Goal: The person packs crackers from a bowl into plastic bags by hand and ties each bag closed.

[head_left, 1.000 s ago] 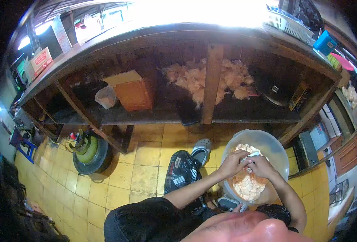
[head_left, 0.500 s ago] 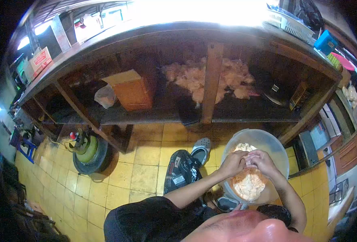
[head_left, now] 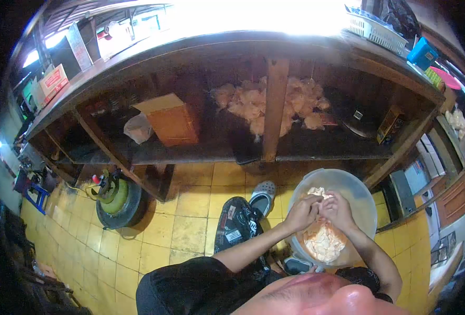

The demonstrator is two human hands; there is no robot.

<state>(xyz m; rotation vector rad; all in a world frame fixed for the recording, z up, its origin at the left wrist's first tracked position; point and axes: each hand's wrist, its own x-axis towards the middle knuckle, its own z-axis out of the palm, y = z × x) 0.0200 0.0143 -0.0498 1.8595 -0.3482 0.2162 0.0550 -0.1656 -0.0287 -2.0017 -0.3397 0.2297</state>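
Observation:
My left hand [head_left: 302, 213] and my right hand [head_left: 338, 211] meet over a large translucent plastic tub [head_left: 366, 210], fingers bent and pinched close together. Whatever they pinch is mostly hidden by the fingers and too small to name. Just below them in the tub lies a pale, crumpled orange-white mass [head_left: 325, 243]. A smaller pale piece [head_left: 319, 192] of similar look shows beyond my fingers.
Ahead stands a wooden counter with a shelf holding several pinkish filled plastic bags [head_left: 245, 107] and a cardboard box [head_left: 174, 121]. A green gas cylinder [head_left: 114, 197] sits on the left in a black basin. A grey clog [head_left: 264, 197] is on the yellow tiled floor [head_left: 190, 231].
My hands have shifted slightly, and my right fingers have lifted and turned more upright. Both hands stay close together over the tub.

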